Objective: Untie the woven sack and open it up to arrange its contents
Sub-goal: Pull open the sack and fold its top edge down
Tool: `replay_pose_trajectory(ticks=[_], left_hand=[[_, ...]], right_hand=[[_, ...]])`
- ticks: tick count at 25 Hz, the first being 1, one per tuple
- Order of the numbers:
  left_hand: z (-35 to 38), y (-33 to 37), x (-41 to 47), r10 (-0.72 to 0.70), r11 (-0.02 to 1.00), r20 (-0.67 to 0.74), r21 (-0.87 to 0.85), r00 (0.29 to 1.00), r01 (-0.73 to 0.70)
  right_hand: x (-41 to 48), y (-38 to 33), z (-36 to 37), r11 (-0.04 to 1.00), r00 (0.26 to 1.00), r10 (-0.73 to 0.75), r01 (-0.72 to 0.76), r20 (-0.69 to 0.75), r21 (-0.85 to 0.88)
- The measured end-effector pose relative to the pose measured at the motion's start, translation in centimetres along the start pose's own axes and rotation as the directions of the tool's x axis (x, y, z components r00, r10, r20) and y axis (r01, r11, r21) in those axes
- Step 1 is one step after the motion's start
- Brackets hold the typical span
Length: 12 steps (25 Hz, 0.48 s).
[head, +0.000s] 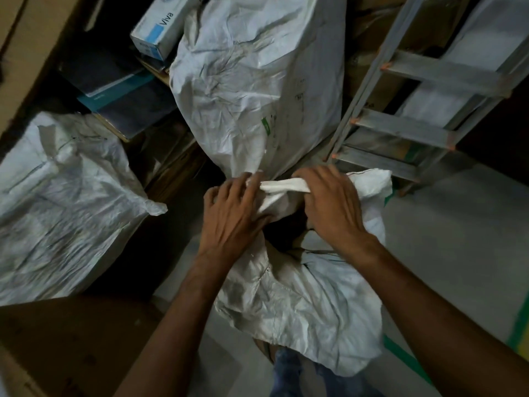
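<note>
Working the knot now, you have both hands on the sack (300, 296), which stands between your forearms with its gathered neck up at your fingertips. Your left hand (232, 213) has its fingers curled over the left end of the tie (286, 186), a twisted white strip of cloth, pinching it just where it meets the neck. Your right hand (332, 207) is closed over the other end, fingers wrapped down and knuckles up; the strip runs taut between the two hands. How tightly the thumbs press underneath, I cannot tell, they are hidden.

This woven fabric looks thin, crinkly and soft, so it should give and fold wherever you grab it, and it is probably a bit slick. Grip the tie itself, not the loose cloth beside your right fingers, which would likely just slide. The strip looks limp and light; picking at the bunched part under your left fingertips seems the best way in.

Below your wrists the body bulges, so expect some weight inside. Once the neck loosens, take the rim on both sides close to your fingers and spread it outward.
</note>
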<state>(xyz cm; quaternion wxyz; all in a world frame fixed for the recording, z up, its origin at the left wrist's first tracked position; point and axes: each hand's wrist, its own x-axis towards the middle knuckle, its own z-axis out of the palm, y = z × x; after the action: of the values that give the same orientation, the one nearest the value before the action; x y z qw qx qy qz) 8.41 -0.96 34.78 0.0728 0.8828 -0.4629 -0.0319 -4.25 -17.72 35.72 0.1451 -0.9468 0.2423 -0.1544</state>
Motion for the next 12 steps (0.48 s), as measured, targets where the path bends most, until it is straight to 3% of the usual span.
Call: replay_pose_trajectory(ticks=[2, 5, 7, 9, 12], left_hand=[[-0.5, -0.6, 0.3, -0.158, 0.984, 0.041, -0.074, 0.987, 0.160], [-1.8, -1.4, -0.5, -0.351, 0.920, 0.038, -0.171, 0.935, 0.353], [-2.3, -1.5, -1.1, -0.456, 0.837, 0.101, -0.288, 0.884, 0.465], [-2.6, -1.3, -1.3, -0.479, 0.745, 0.227, -0.404, 0.848, 0.530], [-3.2, -1.1, -0.7, -0.482, 0.687, 0.179, -0.530, 0.858, 0.497]], right_hand=[[1.0, 0.2, -0.5, 0.987, 0.987, 0.159, -0.158, -0.036, 0.031], [3.0, 0.8, -1.5, 0.906, 0.899, 0.424, -0.423, -0.108, 0.037], [4.0, 0.2, -2.2, 0.873, 0.860, 0.488, -0.484, -0.146, 0.064], [4.4, -1.2, -2.7, 0.926, 0.910, 0.375, -0.375, -0.173, 0.035], [2.7, -4.9, -3.5, 0.990, 0.973, 0.137, -0.139, -0.185, -0.001]])
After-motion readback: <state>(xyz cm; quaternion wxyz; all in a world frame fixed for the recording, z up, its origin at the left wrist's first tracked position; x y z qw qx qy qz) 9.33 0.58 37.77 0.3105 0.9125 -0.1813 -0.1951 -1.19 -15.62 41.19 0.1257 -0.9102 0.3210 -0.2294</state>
